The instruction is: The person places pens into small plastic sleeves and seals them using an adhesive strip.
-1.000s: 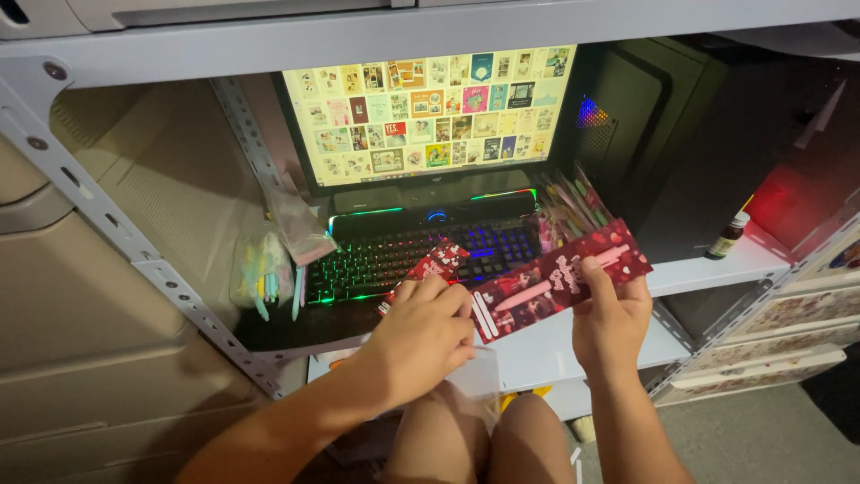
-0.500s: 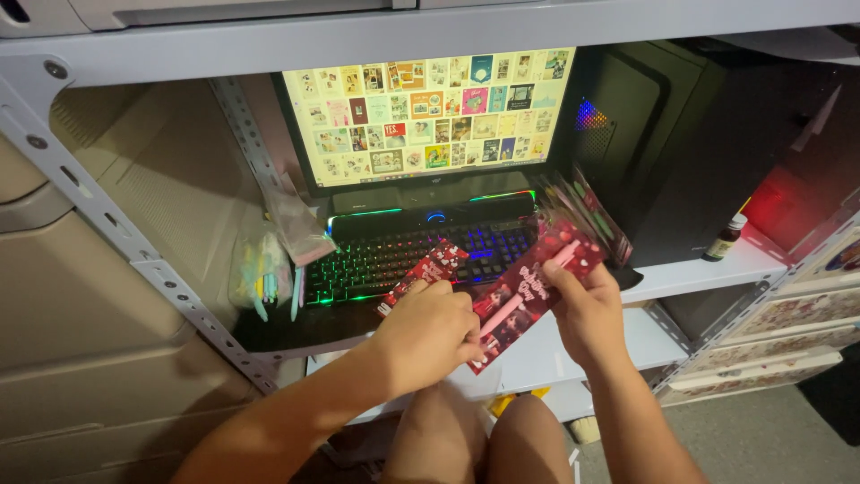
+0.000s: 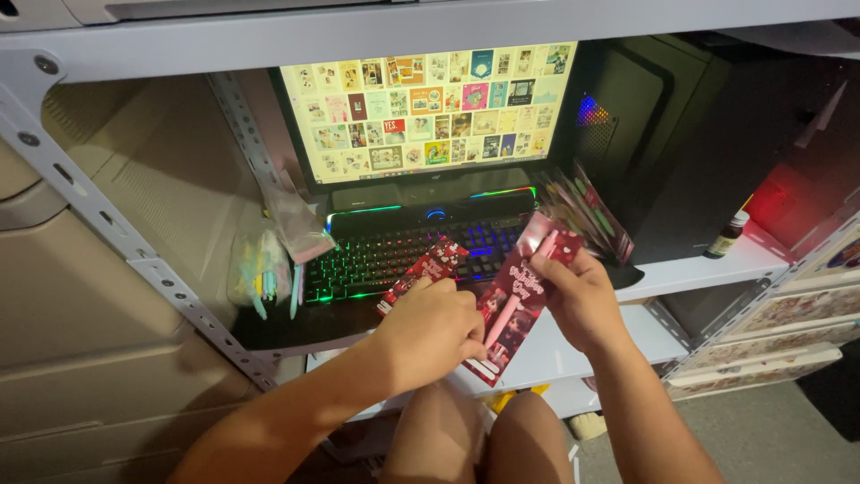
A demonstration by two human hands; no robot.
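— While both hands sit low in front of the shelf, what does each one have?

— The right hand (image 3: 587, 300) is closed on a long red card pack (image 3: 518, 300) with a pink pen sealed inside; its fingers curl round the upper part, near the top edge, and the pack hangs slanted, its lower end pointing down toward the knees. The left hand (image 3: 430, 332) is bunched up, knuckles toward the camera, fingertips meeting the same pack around its middle. A second red pack (image 3: 423, 273) pokes out above that hand (whether the hand actually grips it or it simply lies behind, I cannot tell).

— And where is all this?

— Just in front of the keyboard (image 3: 403, 251), whose keys glow in rainbow colours. The second pack overlaps its near edge. Behind it stands a monitor (image 3: 428, 108) showing a grid of small coloured pictures.

— Anything beside them?

— To the right, a fan of more packaged pens (image 3: 591, 211) leans against a black computer tower (image 3: 681, 143), and a small dark bottle (image 3: 727, 235) stands on the white shelf (image 3: 699, 269). To the left, pastel pens in a clear bag (image 3: 262, 273) hang by the metal upright (image 3: 107, 224).
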